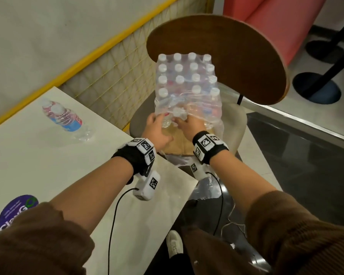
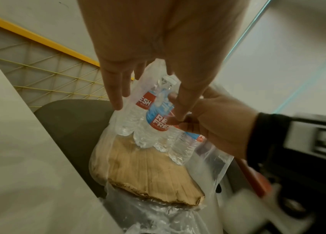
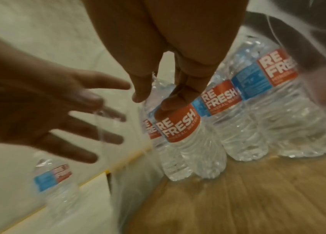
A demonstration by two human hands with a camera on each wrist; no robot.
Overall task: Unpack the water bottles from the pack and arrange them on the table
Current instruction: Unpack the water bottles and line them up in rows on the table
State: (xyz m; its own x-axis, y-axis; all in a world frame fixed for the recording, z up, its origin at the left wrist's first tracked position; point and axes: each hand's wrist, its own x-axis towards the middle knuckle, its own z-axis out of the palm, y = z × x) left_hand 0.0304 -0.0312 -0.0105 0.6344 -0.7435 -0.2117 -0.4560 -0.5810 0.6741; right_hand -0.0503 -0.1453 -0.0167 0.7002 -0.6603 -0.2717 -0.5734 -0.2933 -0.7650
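Yellow railing and pale wall are running behind a brown chair [image 1: 246,56], and on its seat the pack [image 1: 187,84] is sitting on a cardboard tray [image 2: 148,174], its plastic wrap torn open at the near end. At that open end one bottle [image 3: 178,126] is standing upright, long axis vertical, directly under the right hand [image 1: 184,125], whose fingers are curling down around its neck and shoulder, gripping it; it looks ready to be drawn up and toward the person. It is clear and ribbed, with a white cap and a red-and-blue label. The left hand [image 1: 157,130] is hovering just beside it on the table side, fingers spread and holding nothing. Left of the chair, on the white table [image 1: 38,155], two unpacked bottles [image 1: 64,116] are already standing together.
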